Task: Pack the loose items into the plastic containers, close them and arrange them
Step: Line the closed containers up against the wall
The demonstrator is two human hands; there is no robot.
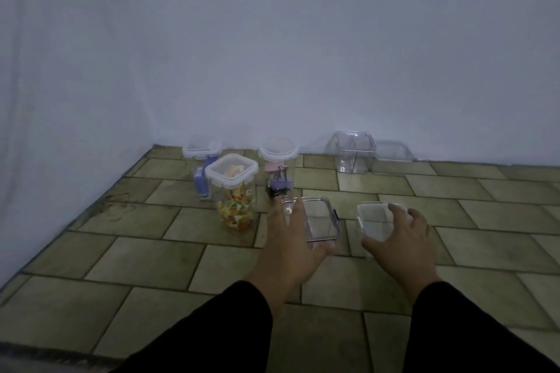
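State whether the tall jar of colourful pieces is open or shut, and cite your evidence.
Shut: a white-rimmed lid sits squarely on the jar; whether its clips are latched cannot be told.

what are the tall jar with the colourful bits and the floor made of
Tall jar: clear glossy plastic by the look, since the contents show through its walls; its lid looks whitish translucent plastic with snap flaps. Floor: matte olive-tan tiles with dark joints, probably ceramic or stone.
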